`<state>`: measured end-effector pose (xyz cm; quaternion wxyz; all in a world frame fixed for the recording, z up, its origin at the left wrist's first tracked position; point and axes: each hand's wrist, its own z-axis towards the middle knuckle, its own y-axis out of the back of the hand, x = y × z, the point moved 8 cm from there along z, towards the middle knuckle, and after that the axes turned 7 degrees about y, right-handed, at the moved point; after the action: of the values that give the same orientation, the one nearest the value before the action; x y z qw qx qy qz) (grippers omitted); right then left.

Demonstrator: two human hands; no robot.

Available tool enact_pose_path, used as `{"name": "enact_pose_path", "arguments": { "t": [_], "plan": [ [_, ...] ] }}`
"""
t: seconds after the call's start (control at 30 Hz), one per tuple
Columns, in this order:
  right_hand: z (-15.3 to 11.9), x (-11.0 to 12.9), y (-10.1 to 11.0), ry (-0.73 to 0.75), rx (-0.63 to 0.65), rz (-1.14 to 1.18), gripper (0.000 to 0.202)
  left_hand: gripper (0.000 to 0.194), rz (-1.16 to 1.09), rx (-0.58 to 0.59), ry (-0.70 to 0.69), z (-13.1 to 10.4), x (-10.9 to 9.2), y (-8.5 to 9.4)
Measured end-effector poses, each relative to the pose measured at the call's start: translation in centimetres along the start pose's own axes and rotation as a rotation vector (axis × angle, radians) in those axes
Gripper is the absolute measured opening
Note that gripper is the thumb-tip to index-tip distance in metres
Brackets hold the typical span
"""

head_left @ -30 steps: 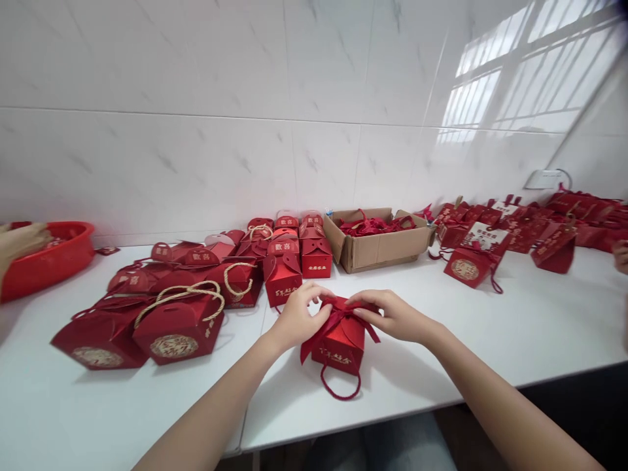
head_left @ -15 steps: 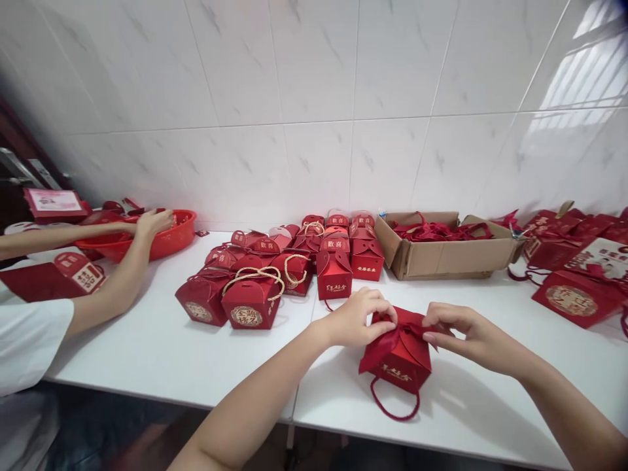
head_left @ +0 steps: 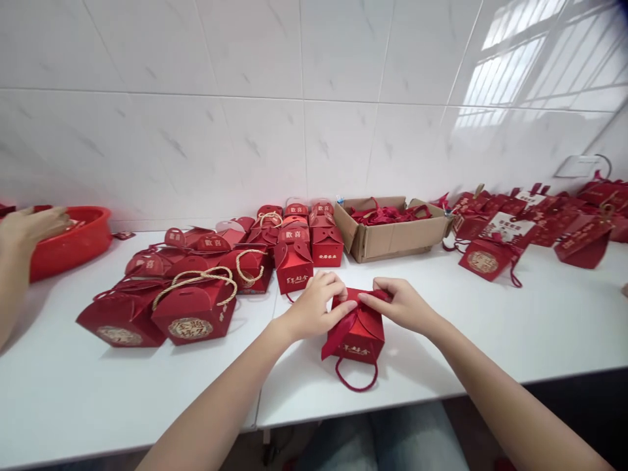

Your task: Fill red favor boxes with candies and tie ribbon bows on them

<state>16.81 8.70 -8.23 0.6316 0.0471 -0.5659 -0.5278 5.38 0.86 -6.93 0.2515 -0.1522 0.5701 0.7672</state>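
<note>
The tiled wall [head_left: 245,52] fills the far side, and below it runs the white surface [head_left: 515,327]. To my left, a clump of red boxes [head_left: 122,314] stands close together, some with straw-coloured rope handles; more boxes [head_left: 483,261] stand off to my right. The carton [head_left: 402,242], open and full of red ribbons, sits against the wall, just beyond my work. At the far left is a red tub [head_left: 73,245], with a co-worker's hand [head_left: 36,226] over it.

The box [head_left: 363,340] I touch is upright on the surface, straight ahead of me. My left grip [head_left: 316,304] pinches the ribbon [head_left: 338,337] at its top, thumb against fingers; my right grip [head_left: 400,302] pinches the ribbon's other side. My thumbs nearly meet and hide where it crosses, so I cannot tell how tight it is there.

If I pull harder on one side, the ribbon could sit lopsided or the box could skid or tip, being light by the look of it. Pressing down hard could buckle its curved flaps. The thin cord [head_left: 357,390] loops loose in front, where a wrist could snag it.
</note>
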Motion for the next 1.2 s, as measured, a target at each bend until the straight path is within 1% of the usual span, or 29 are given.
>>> {"name": "enact_pose_path", "arguments": {
  "t": [0.07, 0.13, 0.23, 0.33, 0.43, 0.6, 0.77, 0.87, 0.93, 1.1, 1.2],
  "plan": [
    [0.2, 0.5, 0.2, 0.057, -0.076, -0.028, 0.047, 0.025, -0.081, 0.002, -0.012, 0.0, -0.1, -0.1],
    [0.3, 1.3, 0.4, 0.138, -0.124, 0.001, 0.041, 0.024, -0.160, -0.005, -0.017, 0.2, 0.0, -0.2],
    [0.2, 2.1, 0.3, 0.213, -0.119, 0.076, 0.024, 0.026, -0.293, -0.030, -0.001, 0.4, 0.6, -0.1],
    [0.1, 2.0, -0.1, 0.173, -0.068, 0.119, 0.017, 0.023, -0.458, 0.020, -0.001, 0.5, 0.9, -0.3],
    [-0.1, 1.9, -0.2, 0.134, -0.055, 0.134, 0.019, 0.017, -0.541, 0.082, -0.039, 0.4, 0.6, -0.5],
    [-0.2, 2.3, -0.1, 0.163, -0.057, 0.099, 0.024, 0.018, -0.616, 0.071, -0.103, 0.3, 0.2, -0.2],
    [-0.5, 2.4, -0.6, 0.156, -0.035, 0.181, 0.025, 0.018, -0.681, 0.061, -0.156, 0.1, 0.0, -0.1],
    [-0.8, 3.1, -0.4, 0.222, -0.087, 0.171, 0.028, 0.021, -0.697, 0.070, -0.169, 0.0, -0.1, 0.0],
    [-1.0, 3.3, -0.3, 0.234, -0.122, 0.149, 0.030, 0.024, -0.688, 0.081, -0.177, -0.1, -0.3, 0.1],
    [-1.0, 2.1, -0.5, 0.102, -0.132, 0.141, 0.033, 0.020, -0.593, 0.096, -0.189, -0.2, -0.8, 0.1],
    [-0.8, 2.1, -0.1, 0.098, -0.179, 0.110, 0.037, 0.023, -0.524, 0.061, -0.173, -0.2, -0.7, 0.2]
  ]
}}
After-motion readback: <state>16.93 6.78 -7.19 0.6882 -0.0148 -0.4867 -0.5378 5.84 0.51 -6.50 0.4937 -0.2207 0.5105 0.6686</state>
